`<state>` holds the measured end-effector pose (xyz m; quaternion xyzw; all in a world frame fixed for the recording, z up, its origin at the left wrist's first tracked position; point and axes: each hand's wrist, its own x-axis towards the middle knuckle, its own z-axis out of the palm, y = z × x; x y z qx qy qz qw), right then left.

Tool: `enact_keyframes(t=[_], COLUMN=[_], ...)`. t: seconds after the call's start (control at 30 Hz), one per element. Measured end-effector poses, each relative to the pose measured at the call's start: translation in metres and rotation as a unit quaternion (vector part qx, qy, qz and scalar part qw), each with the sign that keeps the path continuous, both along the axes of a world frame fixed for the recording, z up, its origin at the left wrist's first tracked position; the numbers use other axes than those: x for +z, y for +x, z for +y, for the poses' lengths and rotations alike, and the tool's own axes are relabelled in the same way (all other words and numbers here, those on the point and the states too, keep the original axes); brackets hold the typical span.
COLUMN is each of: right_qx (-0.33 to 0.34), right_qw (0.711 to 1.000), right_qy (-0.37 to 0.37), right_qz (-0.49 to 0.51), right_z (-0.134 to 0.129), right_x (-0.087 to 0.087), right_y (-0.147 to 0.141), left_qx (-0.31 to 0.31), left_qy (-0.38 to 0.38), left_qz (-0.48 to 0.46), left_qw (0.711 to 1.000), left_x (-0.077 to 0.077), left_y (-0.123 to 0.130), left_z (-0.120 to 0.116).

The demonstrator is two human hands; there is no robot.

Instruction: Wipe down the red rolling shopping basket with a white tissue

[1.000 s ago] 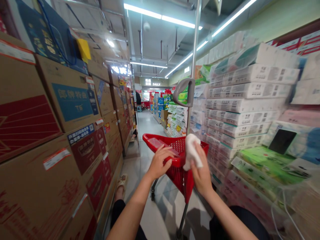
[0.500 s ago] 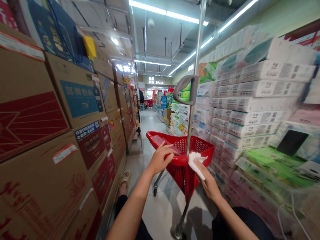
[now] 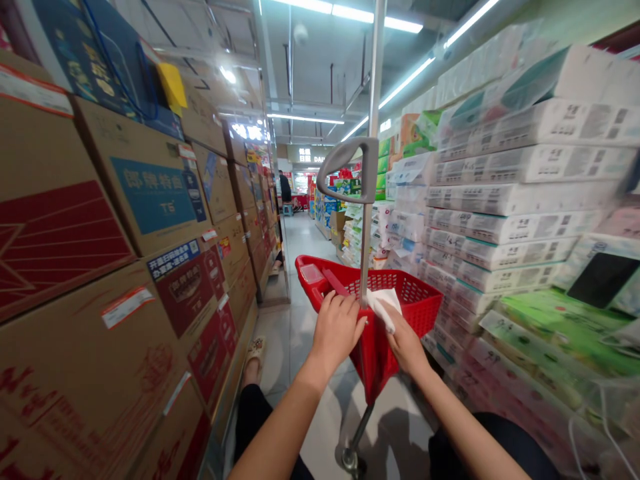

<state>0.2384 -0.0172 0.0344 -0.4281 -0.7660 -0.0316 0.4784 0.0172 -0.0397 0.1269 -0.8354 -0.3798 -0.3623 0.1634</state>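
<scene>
A red plastic basket cart (image 3: 370, 360) with a metal pole (image 3: 374, 87) and a grey handle (image 3: 370, 170) stands between my knees. My left hand (image 3: 337, 330) rests over the basket's near left rim, its fingers curled onto the edge. In my right hand (image 3: 405, 343) is a white cloth or tissue (image 3: 387, 308), pressed at the near rim just right of the pole. The fingertips of my right hand are partly hidden by the cloth. A metal leg with a caster (image 3: 350, 459) reaches the floor below the basket.
Stacked cardboard boxes (image 3: 150, 193) line the left side. White tissue packs (image 3: 505, 200) are piled on the right, with a dark phone (image 3: 604, 280) on green packs (image 3: 555, 327). Down the aisle (image 3: 303, 243) a person (image 3: 285, 188) is visible.
My left hand has moved from above the basket onto its near rim. My right hand with the cloth has shifted up toward the pole. The cart has turned, and the pole and handle stand further left.
</scene>
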Motion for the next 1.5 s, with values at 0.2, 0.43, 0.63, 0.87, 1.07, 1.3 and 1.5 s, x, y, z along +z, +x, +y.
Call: enact_keyframes(t=[0.2, 0.43, 0.63, 0.87, 1.07, 1.3, 1.5], right_qx=[-0.027, 0.037, -0.007, -0.007, -0.023, -0.02, 0.041], right_qw=[0.999, 0.997, 0.997, 0.996, 0.997, 0.998, 0.997], right_qy=[-0.02, 0.022, 0.009, 0.018, 0.002, -0.045, -0.03], right_qz=[-0.038, -0.056, -0.071, -0.086, -0.074, -0.033, -0.064], right_z=[-0.005, -0.006, 0.012, 0.012, 0.004, -0.007, -0.014], right_x=[0.018, 0.028, 0.013, 0.0, -0.015, 0.006, 0.016], right_y=[-0.009, -0.057, -0.038, -0.053, -0.025, -0.075, -0.104], left_qx=[-0.021, -0.004, 0.054, 0.058, 0.089, 0.068, 0.098], left_qy=[0.016, 0.02, 0.035, 0.003, -0.006, -0.022, -0.004], left_qz=[-0.045, -0.043, -0.017, 0.021, -0.015, -0.002, 0.055], left_qw=[0.999, 0.999, 0.998, 0.998, 0.996, 0.997, 0.994], left_x=[-0.002, 0.003, -0.019, -0.049, -0.049, -0.05, -0.05], left_y=[-0.012, -0.039, -0.046, -0.029, -0.047, -0.045, -0.054], left_z=[0.004, 0.015, 0.008, 0.003, 0.011, 0.011, 0.01])
